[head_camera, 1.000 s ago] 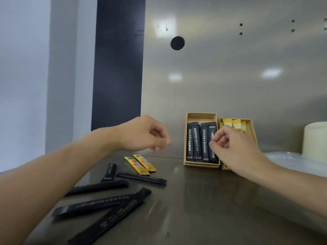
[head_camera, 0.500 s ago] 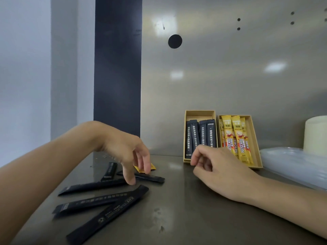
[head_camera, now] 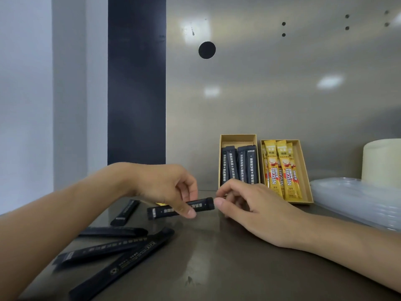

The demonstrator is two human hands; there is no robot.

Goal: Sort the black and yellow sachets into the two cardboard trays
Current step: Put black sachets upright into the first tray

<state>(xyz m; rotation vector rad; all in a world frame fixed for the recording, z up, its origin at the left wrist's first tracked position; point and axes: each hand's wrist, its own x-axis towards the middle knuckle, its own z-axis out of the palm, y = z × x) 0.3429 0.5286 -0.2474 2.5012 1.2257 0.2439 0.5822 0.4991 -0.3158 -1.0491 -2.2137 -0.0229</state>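
1. Far L on desk [head_camera: 217, 270]: four loose black sachets [head_camera: 112, 232], scattered at diff. angles beside my forearm.
2. My L hand [head_camera: 160, 185]: fingers [head_camera: 191, 212] pinching the held sachet [head_camera: 204, 204], a black one, approx. level, long axis L-R.
3. My R hand [head_camera: 256, 207]: fingers curled, thumb tip at held sachet's R end. Can't tell if it's gripping.
4. Behind R hand: left tray [head_camera: 237, 140] w/ packed black sachets [head_camera: 241, 166] side by side.
5. Just beside it, right tray [head_camera: 301, 170] w/ yellow sachets [head_camera: 280, 170].
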